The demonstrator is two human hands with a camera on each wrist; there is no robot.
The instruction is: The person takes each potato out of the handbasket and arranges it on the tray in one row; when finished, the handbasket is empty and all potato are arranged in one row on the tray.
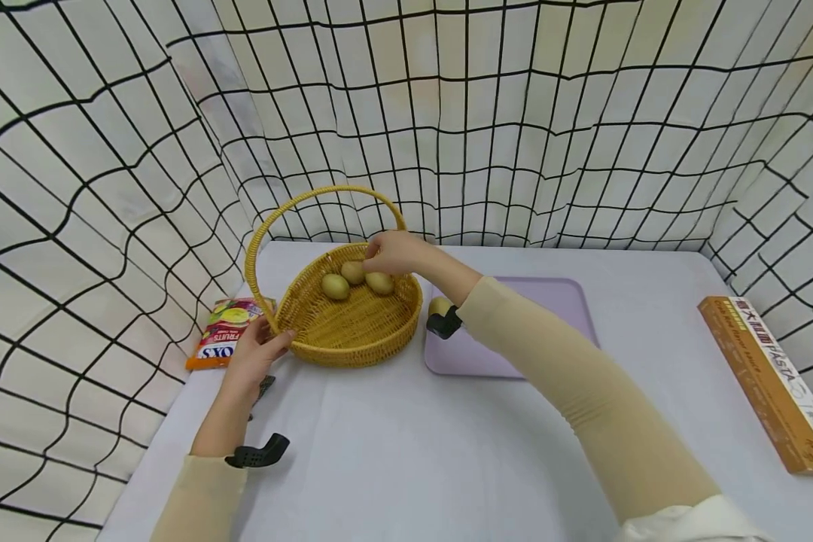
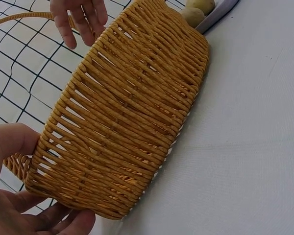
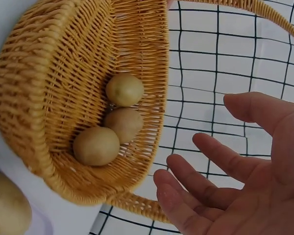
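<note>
An oval wicker basket (image 1: 352, 357) with a tall handle sits on the white cloth, three potatoes (image 3: 96, 146) lying inside it. My left hand (image 1: 252, 355) grips the basket's left end, thumb at the rim and fingers curled underneath in the left wrist view. Over the basket's far right side is my right hand (image 1: 398, 253), its fingers spread and nothing held in the right wrist view. To the right, a lilac tray (image 1: 470, 357) carries potatoes (image 2: 201, 6), partly hidden behind my right arm in the head view.
A red candy bag (image 1: 220, 333) lies left of the basket, behind my left hand. On the far right is a long pasta box (image 1: 762, 384). White cloth walls with black netting (image 1: 488, 150) enclose the table's back and sides.
</note>
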